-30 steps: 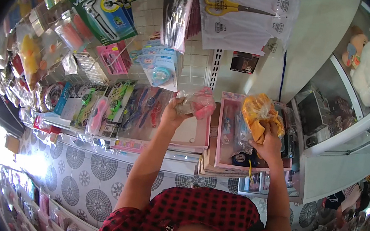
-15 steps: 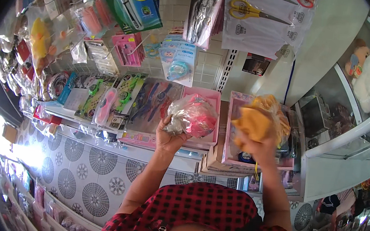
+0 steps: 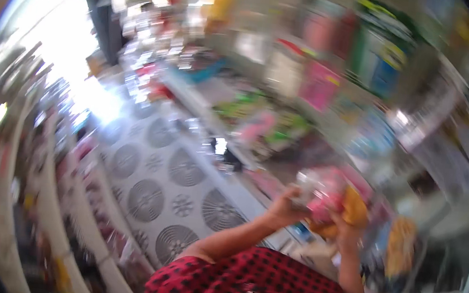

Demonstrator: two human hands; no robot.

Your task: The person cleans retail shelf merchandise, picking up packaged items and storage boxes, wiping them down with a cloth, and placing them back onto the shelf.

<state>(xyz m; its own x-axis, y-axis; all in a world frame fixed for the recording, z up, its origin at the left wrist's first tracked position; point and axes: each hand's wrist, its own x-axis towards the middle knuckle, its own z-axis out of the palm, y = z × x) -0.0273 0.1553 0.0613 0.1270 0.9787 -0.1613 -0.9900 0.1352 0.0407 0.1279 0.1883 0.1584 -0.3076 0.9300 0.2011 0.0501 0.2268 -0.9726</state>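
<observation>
Pink and yellow packets held together before a blurred shop display

Pink packet point(image 3: 324, 200) in clear wrap sits in the left hand point(image 3: 285, 207), fingers curled around it; yellow packet point(image 3: 354, 209) touches it, gripped by the right hand point(image 3: 346, 234), fingers closed on it; green, pink and blue carded packages point(image 3: 322, 87) hang above the shelf point(image 3: 204, 105); patterned grey floor point(image 3: 178, 180) lies below.

Both hands meet in front of the person: the left hand point(image 3: 285, 205) holds a wrapped packet point(image 3: 321, 196), with the right hand point(image 3: 346, 231) just beside it. Stocked shelves point(image 3: 260, 120) lie behind (blurred), and the patterned floor point(image 3: 167, 179) lies to the left.
</observation>
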